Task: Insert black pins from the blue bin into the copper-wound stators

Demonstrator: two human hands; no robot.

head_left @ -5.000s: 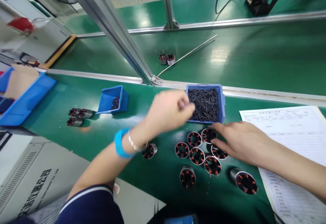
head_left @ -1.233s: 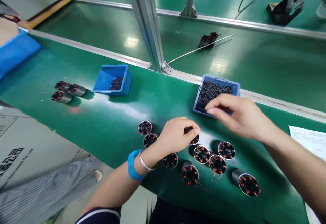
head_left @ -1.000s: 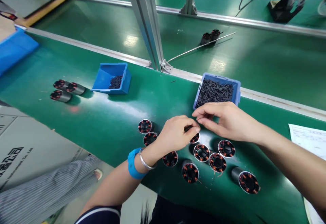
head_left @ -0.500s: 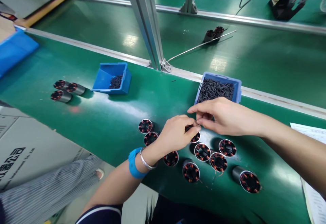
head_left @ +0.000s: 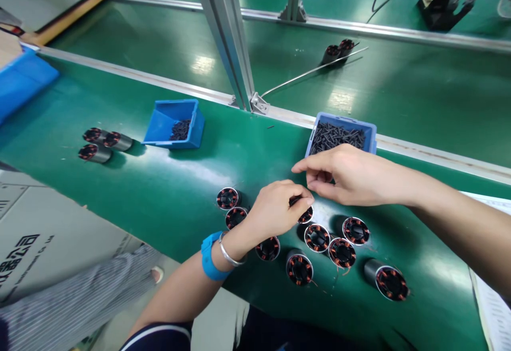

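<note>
My left hand [head_left: 279, 208], with a blue band and a silver bangle on its wrist, rests over a motor stator [head_left: 306, 216]. Its thumb and forefinger are pressed together above the stator's top; whatever lies between the tips is hidden. Just beyond, my right hand [head_left: 339, 175] hovers palm down, its thumb against a curled finger and its forefinger stretched out. Anything in that pinch is too small to see. Several other stators with copper windings stand around, including one stator [head_left: 317, 238] nearest my left hand. Behind my right hand is a blue bin [head_left: 372, 139] of short black rods [head_left: 335, 137].
Another blue bin [head_left: 197, 130] with black rods stands further left, near three stators [head_left: 96, 152]. A metal post [head_left: 223, 31] rises from the bench's back rail. One stator [head_left: 385, 280] lies tilted at the front right, near paper sheets [head_left: 489, 303].
My right hand has risen slightly away from my left fingertips, towards the bin of rods. My left hand stays in place over the stator.
</note>
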